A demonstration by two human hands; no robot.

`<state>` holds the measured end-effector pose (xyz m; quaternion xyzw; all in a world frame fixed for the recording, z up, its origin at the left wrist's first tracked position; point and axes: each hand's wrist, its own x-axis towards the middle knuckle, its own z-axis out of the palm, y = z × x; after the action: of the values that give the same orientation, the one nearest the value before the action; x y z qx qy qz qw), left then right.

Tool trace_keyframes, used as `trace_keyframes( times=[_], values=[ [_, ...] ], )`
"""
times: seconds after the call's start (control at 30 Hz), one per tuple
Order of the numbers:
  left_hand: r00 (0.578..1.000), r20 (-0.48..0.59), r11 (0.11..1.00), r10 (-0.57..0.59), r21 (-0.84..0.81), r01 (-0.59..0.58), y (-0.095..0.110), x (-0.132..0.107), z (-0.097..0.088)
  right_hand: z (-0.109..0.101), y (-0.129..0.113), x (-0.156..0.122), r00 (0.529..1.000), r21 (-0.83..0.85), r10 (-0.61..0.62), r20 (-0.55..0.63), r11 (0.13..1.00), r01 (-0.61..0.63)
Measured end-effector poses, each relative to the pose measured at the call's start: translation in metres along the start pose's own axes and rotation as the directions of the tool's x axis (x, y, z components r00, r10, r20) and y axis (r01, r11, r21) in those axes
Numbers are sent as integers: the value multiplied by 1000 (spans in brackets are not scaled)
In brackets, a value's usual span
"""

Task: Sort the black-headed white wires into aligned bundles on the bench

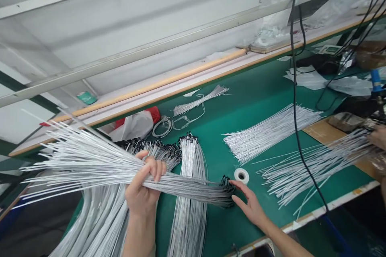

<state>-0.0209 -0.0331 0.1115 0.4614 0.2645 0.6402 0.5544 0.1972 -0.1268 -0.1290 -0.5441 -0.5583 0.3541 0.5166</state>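
Tape roll (241,176) is my marker here on the workbench (259,88). Right at its left, the wire bundle in my left hand (144,192) (193,188) ends, lying across another wire bundle (188,229). Just behind the roll, a fanned wire bundle (268,132); to its right, a loose wire bundle (313,172); far back-left, a wire coil (162,127).

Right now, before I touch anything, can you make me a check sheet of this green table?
Surface: green bench mat, wires lying across it.
Job's things: silver wire bundle with black ends; more bundles; white tape roll.
Clutter: white-and-red plastic bag; papers.
Hands: left hand, fingers wrapped around the bundle; right hand open, beside the black ends.
Cables: black cable hanging over the mat.
Surroundings: wooden rail; co-worker's hand on another bundle.
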Motion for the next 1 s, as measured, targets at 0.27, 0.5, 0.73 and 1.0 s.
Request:
trace_keyframes(
  times=[0.27,0.5,0.73,1.0],
  values=[
    [995,99,1000,-3,11,2,1,2,5,5,-6,18,985,-133,-171,12,976,171],
    [988,154,1000,-19,14,18,-2,8,16,-10,-9,33,942,-288,-227,246,911,294],
    [985,172,999,-30,-15,33,-3,14,21,-3,19,18,976,-608,-89,197,770,193],
    [996,81,999,-34,28,32,-4,19,32,0,25,6,994,-703,-13,106,706,84]
  ],
)
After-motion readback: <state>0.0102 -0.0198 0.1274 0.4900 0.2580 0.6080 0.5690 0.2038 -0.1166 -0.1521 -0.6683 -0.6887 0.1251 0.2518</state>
